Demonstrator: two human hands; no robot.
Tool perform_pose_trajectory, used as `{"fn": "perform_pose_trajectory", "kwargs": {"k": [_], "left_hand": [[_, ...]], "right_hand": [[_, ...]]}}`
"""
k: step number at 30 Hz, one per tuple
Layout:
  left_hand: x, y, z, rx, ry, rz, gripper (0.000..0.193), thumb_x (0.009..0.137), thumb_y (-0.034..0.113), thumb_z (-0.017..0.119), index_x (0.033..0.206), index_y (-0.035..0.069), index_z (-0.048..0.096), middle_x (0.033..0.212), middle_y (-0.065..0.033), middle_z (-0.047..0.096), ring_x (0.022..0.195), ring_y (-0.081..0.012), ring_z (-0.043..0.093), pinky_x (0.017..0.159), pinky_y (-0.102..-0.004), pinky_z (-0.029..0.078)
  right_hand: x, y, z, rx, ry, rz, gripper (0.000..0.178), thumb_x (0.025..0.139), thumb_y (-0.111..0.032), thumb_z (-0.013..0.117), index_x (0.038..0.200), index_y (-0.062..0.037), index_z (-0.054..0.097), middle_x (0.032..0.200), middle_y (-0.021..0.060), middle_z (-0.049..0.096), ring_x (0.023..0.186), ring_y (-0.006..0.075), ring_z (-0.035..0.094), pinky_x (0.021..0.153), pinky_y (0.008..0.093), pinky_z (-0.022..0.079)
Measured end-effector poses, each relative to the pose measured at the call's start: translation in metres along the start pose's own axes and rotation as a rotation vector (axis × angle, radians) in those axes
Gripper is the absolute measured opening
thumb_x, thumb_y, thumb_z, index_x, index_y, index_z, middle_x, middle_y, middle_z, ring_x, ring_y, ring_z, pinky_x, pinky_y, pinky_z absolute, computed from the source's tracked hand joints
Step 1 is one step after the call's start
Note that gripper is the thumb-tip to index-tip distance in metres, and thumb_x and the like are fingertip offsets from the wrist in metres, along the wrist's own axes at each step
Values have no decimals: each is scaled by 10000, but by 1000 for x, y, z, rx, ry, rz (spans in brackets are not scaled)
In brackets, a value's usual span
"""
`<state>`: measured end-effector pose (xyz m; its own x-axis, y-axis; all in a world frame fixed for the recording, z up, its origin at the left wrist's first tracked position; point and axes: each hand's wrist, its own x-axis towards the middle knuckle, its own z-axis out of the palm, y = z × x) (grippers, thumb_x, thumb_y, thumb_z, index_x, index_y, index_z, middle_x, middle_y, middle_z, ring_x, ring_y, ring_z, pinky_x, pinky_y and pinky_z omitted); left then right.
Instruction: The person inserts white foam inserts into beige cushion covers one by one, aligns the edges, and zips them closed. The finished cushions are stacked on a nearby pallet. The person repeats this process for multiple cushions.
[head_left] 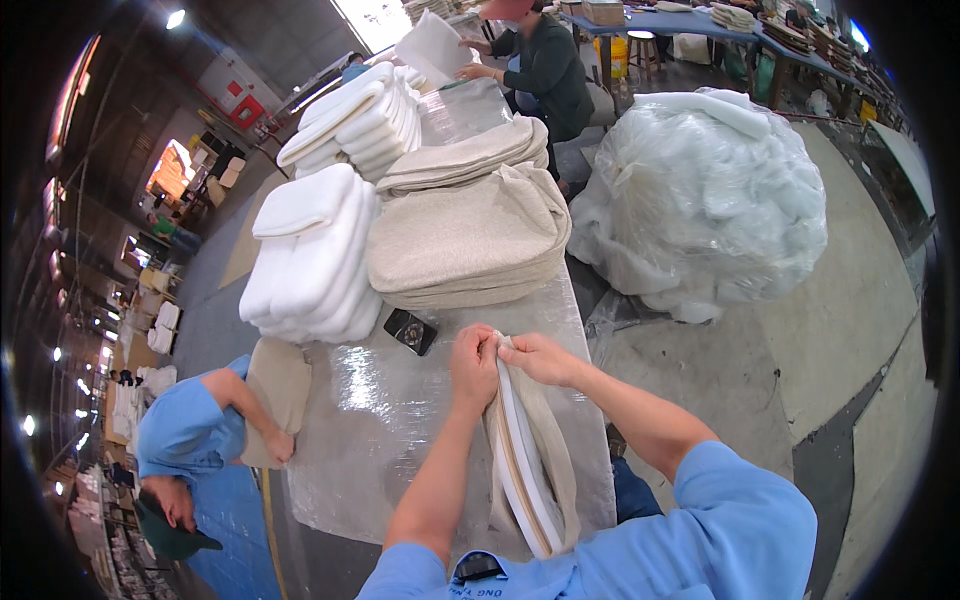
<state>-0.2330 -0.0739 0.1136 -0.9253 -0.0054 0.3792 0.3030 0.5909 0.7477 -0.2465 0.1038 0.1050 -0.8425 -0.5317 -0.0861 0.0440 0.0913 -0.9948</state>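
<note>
In the head view, you have both bare hands together at the far end of a long beige fabric piece. Your left hand clamps its tip from the left with bent fingers, and your right hand pinches the same end from the right, the two nearly touching. The piece lies lengthwise on the plastic-covered table, running from your fingers back toward your chest, with a white strip and a thin tan line showing along its middle.

Just beyond your left hand, a black device lies on the table. Behind it you have a stack of folded beige covers, with white padded pieces piled just to its left and another white pile farther back. A big bundle in clear plastic sits to the right, beyond the table's edge.

To your left, a co-worker in a blue shirt has a hand on a beige panel at the table's edge. At the far end, a person in a dark top holds a white sheet.
</note>
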Motion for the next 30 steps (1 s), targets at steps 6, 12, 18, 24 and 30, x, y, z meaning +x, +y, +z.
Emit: {"fn": "perform_pose_trajectory", "kwargs": {"k": [6, 12, 18, 24, 30], "left_hand": [[-6, -31, 15, -403, -8, -126, 98, 1099, 88, 551, 1037, 41, 610, 1265, -59, 602, 1124, -158, 564, 1003, -312, 457], [-19, -36, 26, -813, 85, -255, 101, 1100, 91, 549, 1020, 55, 600, 1277, -62, 572, 1205, -179, 529, 1088, -338, 399], [-31, -43, 18, -902, 103, -204, 96, 1102, 79, 539, 1031, 45, 595, 1293, -73, 564, 1356, -243, 497, 1180, -417, 355], [-35, -39, 8, -880, 181, -265, 93, 1098, 59, 530, 1034, 38, 594, 1273, -81, 567, 1321, -241, 537, 1153, -395, 384], [-37, -27, -1, -770, 174, -268, 83, 1099, 68, 535, 1047, 35, 590, 1259, -77, 568, 1204, -189, 557, 1095, -352, 417]], "right_hand": [[11, -4, -1, -359, -45, -89, 428, 1088, -367, 580, 872, 1, 618, 803, 174, 650, 762, 321, 629, 726, 462, 491], [14, -24, -5, -604, -189, -223, 323, 1049, -300, 591, 904, -18, 653, 898, 209, 708, 893, 453, 684, 794, 553, 515], [7, -34, 9, -648, -278, -291, 284, 1032, -275, 599, 936, -13, 647, 895, 205, 691, 876, 440, 685, 789, 543, 530], [19, 33, 12, 166, 31, -229, 400, 1115, -356, 532, 962, -7, 653, 897, 99, 692, 874, 275, 696, 816, 439, 546], [64, 54, 50, 575, 375, -339, 511, 1162, -405, 433, 1074, 2, 730, 1121, 98, 701, 1056, 171, 632, 952, 358, 488]]}}
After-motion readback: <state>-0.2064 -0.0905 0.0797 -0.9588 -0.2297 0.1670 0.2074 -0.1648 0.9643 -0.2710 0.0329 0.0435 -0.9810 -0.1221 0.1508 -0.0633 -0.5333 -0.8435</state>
